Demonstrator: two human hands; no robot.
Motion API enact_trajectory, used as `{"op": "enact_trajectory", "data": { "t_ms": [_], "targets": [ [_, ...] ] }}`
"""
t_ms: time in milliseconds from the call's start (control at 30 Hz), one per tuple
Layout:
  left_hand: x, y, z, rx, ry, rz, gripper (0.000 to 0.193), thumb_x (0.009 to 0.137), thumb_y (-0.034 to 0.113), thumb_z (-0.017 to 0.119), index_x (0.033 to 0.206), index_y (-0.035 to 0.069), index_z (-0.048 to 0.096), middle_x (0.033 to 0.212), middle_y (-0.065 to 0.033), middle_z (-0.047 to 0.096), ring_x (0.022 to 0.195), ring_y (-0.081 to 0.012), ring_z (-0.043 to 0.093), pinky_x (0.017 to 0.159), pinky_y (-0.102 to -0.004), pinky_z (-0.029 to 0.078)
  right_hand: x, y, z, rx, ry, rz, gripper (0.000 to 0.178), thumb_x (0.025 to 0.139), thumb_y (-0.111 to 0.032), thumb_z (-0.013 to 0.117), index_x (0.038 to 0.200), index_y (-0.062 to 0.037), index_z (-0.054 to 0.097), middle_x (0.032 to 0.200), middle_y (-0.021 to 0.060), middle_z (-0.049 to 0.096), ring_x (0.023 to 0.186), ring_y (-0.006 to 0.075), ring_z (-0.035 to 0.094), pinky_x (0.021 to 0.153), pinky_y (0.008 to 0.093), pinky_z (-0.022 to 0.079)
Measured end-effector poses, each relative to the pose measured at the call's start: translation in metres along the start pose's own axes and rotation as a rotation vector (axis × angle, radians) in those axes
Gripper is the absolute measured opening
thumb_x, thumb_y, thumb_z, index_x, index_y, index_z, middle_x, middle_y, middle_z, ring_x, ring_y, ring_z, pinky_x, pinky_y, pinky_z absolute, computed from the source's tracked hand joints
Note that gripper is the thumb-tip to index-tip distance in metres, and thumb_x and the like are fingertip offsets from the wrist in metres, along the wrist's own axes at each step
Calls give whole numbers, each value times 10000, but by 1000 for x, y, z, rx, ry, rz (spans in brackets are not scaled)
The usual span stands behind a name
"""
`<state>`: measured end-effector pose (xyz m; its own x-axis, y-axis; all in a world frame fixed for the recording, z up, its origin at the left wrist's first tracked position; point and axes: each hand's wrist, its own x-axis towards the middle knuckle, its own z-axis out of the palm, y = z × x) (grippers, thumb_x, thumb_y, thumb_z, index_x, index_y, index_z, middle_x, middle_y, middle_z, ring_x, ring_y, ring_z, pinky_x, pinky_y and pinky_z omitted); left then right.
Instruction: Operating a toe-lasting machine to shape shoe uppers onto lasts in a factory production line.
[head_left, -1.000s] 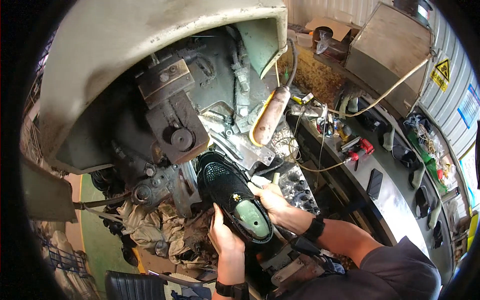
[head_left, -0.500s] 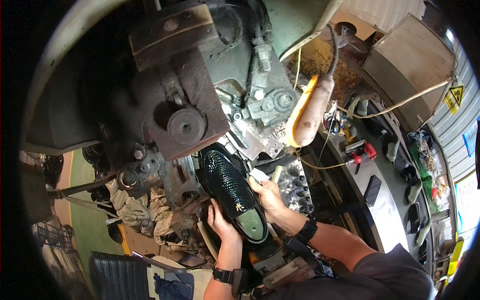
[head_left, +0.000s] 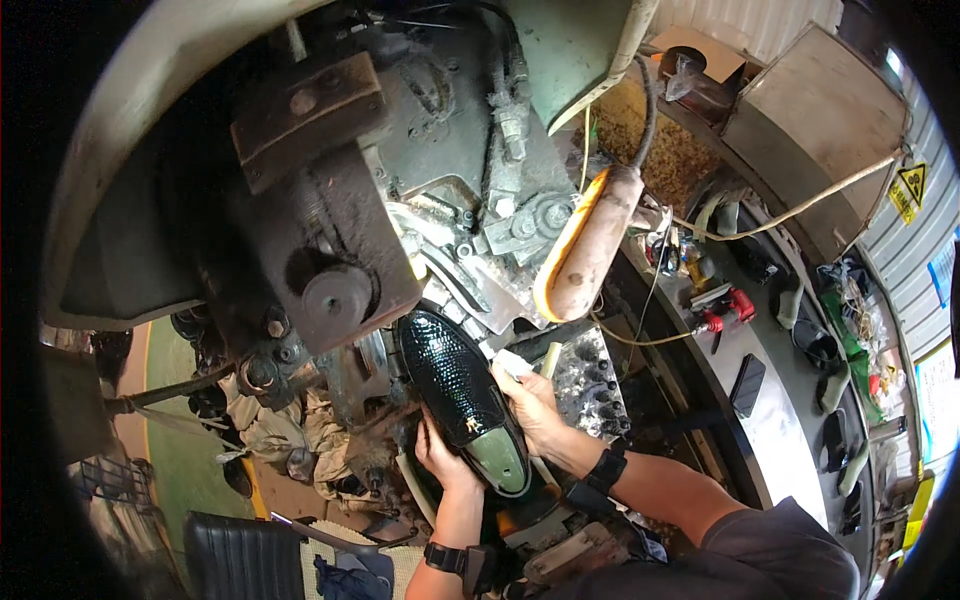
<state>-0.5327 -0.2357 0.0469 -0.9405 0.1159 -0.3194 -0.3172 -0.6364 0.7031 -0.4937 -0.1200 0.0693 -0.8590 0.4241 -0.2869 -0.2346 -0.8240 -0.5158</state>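
Observation:
A glossy black shoe [head_left: 452, 370] with a scale-like texture is stretched over a green shoe last [head_left: 500, 458], whose bare heel end points toward me. My left hand [head_left: 446, 458] is closed along the shoe's left side near the heel. On the opposite side my right hand [head_left: 532, 412] grips it, thumb along the upper edge. A small white piece [head_left: 512, 364] shows by the right thumb; I cannot tell whether it is held. The shoe's toe end lies among the metal parts of a machine [head_left: 475, 275], below its dark block [head_left: 320, 255].
A lit work lamp [head_left: 588, 245] hangs above and right of the shoe. Right of it, a curved bench [head_left: 775, 430] carries a phone [head_left: 747, 385], a red power tool [head_left: 730, 310] and several shoes on lasts. Crumpled cloth [head_left: 285, 425] and a black chair [head_left: 240, 555] are at lower left.
The lamp and the upper machine parts appear further left and lower in view. The shoe has turned slightly between my hands, both of which keep their grip.

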Motion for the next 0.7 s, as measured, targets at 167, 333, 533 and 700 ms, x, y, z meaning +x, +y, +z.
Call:
{"op": "enact_trajectory", "data": {
  "t_ms": [167, 333, 533, 700],
  "targets": [
    [-1, 5, -2, 38, -15, -12, 385, 1065, 278, 502, 1236, -37, 639, 1161, -103, 691, 980, -211, 676, 886, -347, 552, -4, -2, 6, -79, 60, 9, 285, 996, -163, 646, 1234, -9, 619, 1035, 64, 713, 838, 137, 680, 718, 298, 575],
    [-3, 12, -26, 188, -128, 15, 331, 1046, 237, 524, 1201, -28, 649, 1108, -127, 709, 934, -211, 680, 836, -354, 539, -10, -43, -25, -394, -33, 175, 432, 994, -203, 651, 1346, -9, 493, 1063, 135, 706, 835, 188, 709, 713, 265, 592],
    [-41, 6, -142, 2264, -848, 11, 262, 889, 248, 584, 1048, 49, 646, 950, -225, 686, 864, -409, 682, 700, -475, 553, -14, -120, -166, -703, 109, -20, 582, 970, -134, 652, 1407, 101, 348, 1060, 219, 701, 875, 238, 717, 781, 335, 609],
    [-42, -32, -217, 1698, -666, 3, 369, 972, 313, 487, 1141, 2, 591, 950, -217, 689, 844, -339, 698, 684, -434, 558, -11, -110, -248, -923, 494, -13, 532, 888, -173, 743, 1253, 137, 511, 1058, 146, 699, 931, 192, 687, 837, 338, 560]
  ]
}}
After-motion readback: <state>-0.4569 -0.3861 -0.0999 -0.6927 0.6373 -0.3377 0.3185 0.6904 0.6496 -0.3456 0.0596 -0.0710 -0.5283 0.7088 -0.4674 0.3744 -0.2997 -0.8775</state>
